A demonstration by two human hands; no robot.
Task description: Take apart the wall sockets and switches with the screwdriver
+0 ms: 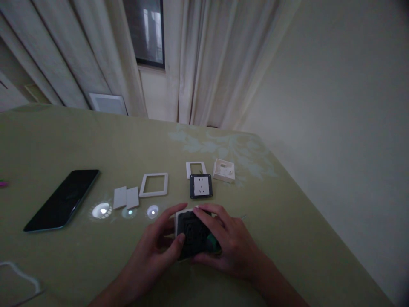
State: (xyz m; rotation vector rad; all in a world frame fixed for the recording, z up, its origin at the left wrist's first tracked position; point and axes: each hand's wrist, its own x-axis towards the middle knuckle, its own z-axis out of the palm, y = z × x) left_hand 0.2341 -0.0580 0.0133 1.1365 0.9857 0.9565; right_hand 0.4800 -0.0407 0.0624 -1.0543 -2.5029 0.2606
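Observation:
Between both hands is a wall switch or socket module [193, 230], its dark back turned up towards me and a white edge showing at its left and top. My left hand [159, 243] grips its left side, the thumb on the dark back. My right hand [228, 245] is closed over its right side, fingers at the top edge and thumb below. A green piece [212, 242], perhaps a screwdriver handle, shows under the right palm; a thin shaft [243, 217] sticks out beyond that hand. Just past the hands lies a five-hole socket module [201, 186] with a dark frame.
Behind the socket lie a white frame [188, 169] and a white mounting box [224, 170]. Further left are a larger white frame [154, 195], two white panels [120, 198], and a black tablet [64, 202]. A white cable [24, 276] lies near left. A wall [345, 128] borders the table's right.

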